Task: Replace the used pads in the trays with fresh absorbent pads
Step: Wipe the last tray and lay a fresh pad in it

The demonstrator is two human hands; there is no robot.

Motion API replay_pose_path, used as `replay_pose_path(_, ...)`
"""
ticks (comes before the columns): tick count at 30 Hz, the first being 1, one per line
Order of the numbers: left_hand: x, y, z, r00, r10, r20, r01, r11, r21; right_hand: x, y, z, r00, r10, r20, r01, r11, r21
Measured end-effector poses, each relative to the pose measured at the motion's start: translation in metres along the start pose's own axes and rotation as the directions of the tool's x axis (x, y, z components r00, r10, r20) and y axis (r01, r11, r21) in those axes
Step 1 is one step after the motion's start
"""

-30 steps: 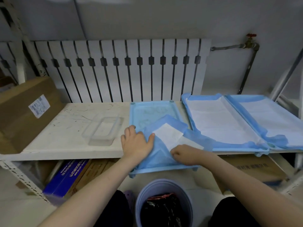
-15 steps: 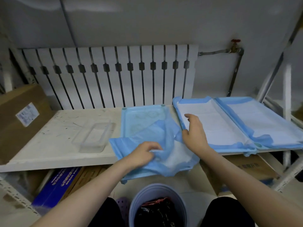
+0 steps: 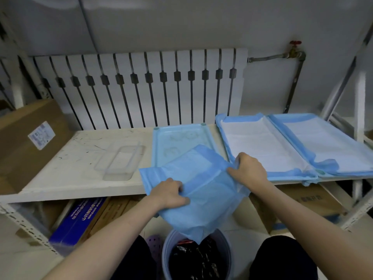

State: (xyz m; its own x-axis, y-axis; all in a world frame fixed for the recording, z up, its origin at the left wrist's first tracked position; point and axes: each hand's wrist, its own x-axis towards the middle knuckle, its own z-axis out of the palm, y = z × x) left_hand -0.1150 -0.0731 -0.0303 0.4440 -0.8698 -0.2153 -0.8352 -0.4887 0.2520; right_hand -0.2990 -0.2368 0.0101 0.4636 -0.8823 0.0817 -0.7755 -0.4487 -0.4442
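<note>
Head view, from the grips outward. Pinches a thin, light-blue, film-backed absorbent pad (image 3: 203, 190) with both hands: grips its near left edge in the curled fingers of the left hand (image 3: 169, 193), and clamps its right corner in the right hand (image 3: 249, 170), just beside the neighbouring lined tray. Holds it half unfolded and creased, partly over the near end of a bare, light-blue rectangular plastic tray (image 3: 161, 142), partly past the shelf edge, above a round blue bucket (image 3: 167, 253) with a dark bag inside.

Should handle as very light and limp, with no stiffness of its own (hence the droop wherever unsupported). Probably slick on the film side and easy to tear if yanked. Best taken by the blue border at two opposite corners, drawn gently taut, then lowered flat into the bare tray. Looks like a fresh one, though cannot say for certain.

Further right, side by side in two more trays: white-faced, blue-bordered pads (image 3: 260, 146), already spread. Left of the bare tray, on the scuffed white shelf board (image 3: 80, 158): a clear rectangular plastic tub (image 3: 121, 160) and a brown cardboard box (image 3: 22, 150) with a white label. Behind: a white slatted radiator cover (image 3: 141, 87), a grey wall, a metal pipe (image 3: 270, 57) with a red-handled valve. Below the shelf: more cartons, one of them blue.
</note>
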Motion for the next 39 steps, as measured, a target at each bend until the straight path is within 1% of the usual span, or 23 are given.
replay_pose_path(3,0.005,-0.006,0.002,0.995,-0.026,-0.091,0.037,0.992,0.123,-0.002,0.001,0.002,0.998,0.025,0.058,-0.024,0.999,-0.024)
replay_pose_path(6,0.006,-0.005,0.005,0.992,-0.044,-0.116,0.068,0.973,0.219,-0.002,0.0,0.003,0.996,0.026,0.085,-0.017,0.994,-0.107)
replay_pose_path(9,0.01,0.001,0.002,0.991,-0.01,-0.131,0.045,0.964,0.264,-0.002,0.0,0.006,0.992,-0.005,0.123,0.018,0.994,-0.11)
replay_pose_path(11,0.016,0.005,-0.013,0.99,-0.049,-0.133,0.075,0.978,0.196,-0.001,0.001,0.006,0.988,-0.003,0.152,0.02,0.994,-0.109)
replay_pose_path(12,0.019,0.006,-0.025,0.986,-0.086,-0.141,0.103,0.988,0.118,0.0,0.0,0.004,0.985,0.0,0.171,0.021,0.992,-0.121)
replay_pose_path(14,0.029,0.009,-0.06,0.968,-0.188,-0.165,0.166,0.976,-0.138,0.006,0.0,-0.002,0.979,0.002,0.204,0.03,0.988,-0.153)
replay_pose_path(15,0.035,0.009,-0.079,0.95,-0.253,-0.183,0.196,0.94,-0.28,0.01,-0.001,-0.005,0.975,-0.006,0.224,0.043,0.986,-0.163)
replay_pose_path(17,0.044,0.006,-0.113,0.876,-0.4,-0.269,0.23,0.837,-0.496,0.018,-0.003,-0.009,0.967,-0.02,0.256,0.059,0.988,-0.146)
replay_pose_path(18,0.05,0.003,-0.127,0.812,-0.473,-0.343,0.238,0.804,-0.545,0.024,-0.005,-0.011,0.963,-0.031,0.266,0.063,0.992,-0.114)
replay_pose_path(20,0.056,-0.004,-0.145,0.645,-0.584,-0.493,0.218,0.759,-0.614,0.032,-0.007,-0.01,0.954,-0.072,0.291,0.083,0.996,-0.025)
replay_pose_path(22,0.066,-0.011,-0.155,0.504,-0.64,-0.58,0.074,0.701,-0.709,0.04,-0.009,-0.007,0.952,-0.111,0.286,0.084,0.991,0.103)
replay_pose_path(24,0.08,-0.018,-0.157,0.453,-0.658,-0.601,-0.088,0.638,-0.765,0.045,-0.009,-0.005,0.961,-0.138,0.24,0.077,0.966,0.249)
replay_pose_path(25,0.086,-0.02,-0.155,0.466,-0.66,-0.589,-0.113,0.616,-0.779,0.046,-0.008,-0.004,0.967,-0.139,0.214,0.071,0.953,0.296)
replay_pose_path(26,0.092,-0.021,-0.15,0.491,-0.65,-0.58,-0.087,0.626,-0.775,0.048,-0.006,-0.003,0.973,-0.135,0.189,0.07,0.946,0.317)
replay_pose_path(27,0.096,-0.022,-0.141,0.511,-0.618,-0.598,-0.016,0.688,-0.725,0.049,-0.004,-0.002,0.977,-0.127,0.169,0.069,0.946,0.315)
replay_pose_path(29,0.098,-0.019,-0.115,0.563,-0.495,-0.662,0.141,0.846,-0.514,0.051,0.0,0.003,0.986,-0.116,0.123,0.078,0.956,0.281)
replay_pose_path(30,0.096,-0.015,-0.1,0.62,-0.433,-0.654,0.154,0.885,-0.44,0.051,0.0,0.007,0.989,-0.116,0.093,0.088,0.96,0.266)
replay_pose_path(31,0.093,-0.01,-0.087,0.706,-0.385,-0.595,0.121,0.893,-0.434,0.051,0.001,0.011,0.991,-0.109,0.072,0.088,0.964,0.25)
replay_pose_path(33,0.087,-0.002,-0.061,0.888,-0.236,-0.394,0.033,0.889,-0.457,0.05,0.001,0.018,0.996,-0.067,0.066,0.052,0.977,0.206)
replay_pose_path(34,0.083,0.0,-0.051,0.939,-0.158,-0.304,0.012,0.902,-0.432,0.049,0.0,0.018,0.997,-0.042,0.063,0.03,0.982,0.188)
replay_pose_path(35,0.079,0.003,-0.043,0.962,-0.115,-0.248,-0.002,0.905,-0.426,0.048,-0.001,0.018,0.998,-0.025,0.053,0.015,0.982,0.189)
replay_pose_path(37,0.068,0.008,-0.04,0.968,-0.115,-0.224,-0.01,0.871,-0.491,0.046,-0.007,0.012,1.0,-0.028,-0.001,0.027,0.971,0.239)
replay_pose_path(39,0.059,0.011,-0.047,0.974,-0.13,-0.183,-0.016,0.771,-0.637,0.043,-0.018,0.005,0.999,-0.037,-0.035,0.047,0.934,0.354)
